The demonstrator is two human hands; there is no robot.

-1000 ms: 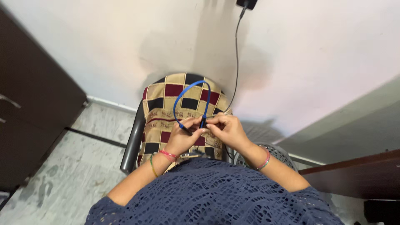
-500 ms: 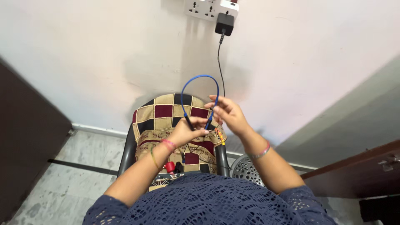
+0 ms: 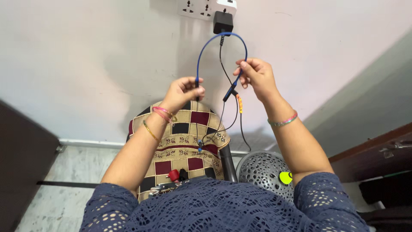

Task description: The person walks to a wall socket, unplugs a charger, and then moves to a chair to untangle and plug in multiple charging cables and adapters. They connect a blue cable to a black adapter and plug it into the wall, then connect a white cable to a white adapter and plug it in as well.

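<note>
I hold a blue neckband earphone set [image 3: 221, 38] up in front of the wall, its band arching upward between my hands. My left hand [image 3: 182, 91] grips the band's left end. My right hand [image 3: 254, 75] pinches the right end, where a black piece with an orange section hangs down. Thin black earphone wires [image 3: 222, 122] dangle from both ends over a chair. A black charger [image 3: 223, 22] sits plugged into a white wall socket strip [image 3: 201, 8] just above the band, with its black cable running down behind it.
Below my hands stands a dark chair [image 3: 225, 165] draped with a checked beige, maroon and black cloth [image 3: 180, 141]. A grey perforated bin [image 3: 264, 172] with a yellow tag sits to its right. Dark furniture flanks both sides; a brown table edge [image 3: 377, 148] is at right.
Both hands have lifted the blue neckband from over the chair up toward the wall socket and spread apart; the earphone wires now hang free below.
</note>
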